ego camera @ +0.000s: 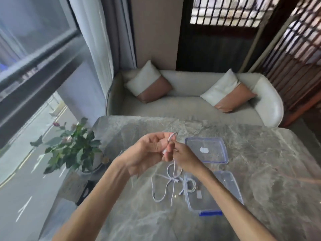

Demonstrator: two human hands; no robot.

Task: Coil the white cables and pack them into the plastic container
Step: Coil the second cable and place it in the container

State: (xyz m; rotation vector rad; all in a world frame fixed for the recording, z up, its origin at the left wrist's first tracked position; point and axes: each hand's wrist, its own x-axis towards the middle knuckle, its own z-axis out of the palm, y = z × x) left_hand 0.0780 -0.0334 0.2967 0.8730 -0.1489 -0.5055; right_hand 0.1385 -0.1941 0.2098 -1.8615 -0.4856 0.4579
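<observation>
Cable (pixel 171 173), thin, white and limp, hangs from both raised hands, left hand (pixel 147 150) and right hand (pixel 182 155) pinching its top loop, perhaps near a plug, while the slack lies at 9 o'clock of the open plastic container (pixel 232 186).

White cable (pixel 171 178) dangling, tangled on table; open clear container (pixel 231 186) beside, coil inside.

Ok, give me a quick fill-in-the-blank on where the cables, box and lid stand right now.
1. Both hands hold a white cable above the ____.
2. The lid lies ____ the container, farther from the person.
3. A coiled cable already lies inside the ____.

Missing: table; off; container
</observation>
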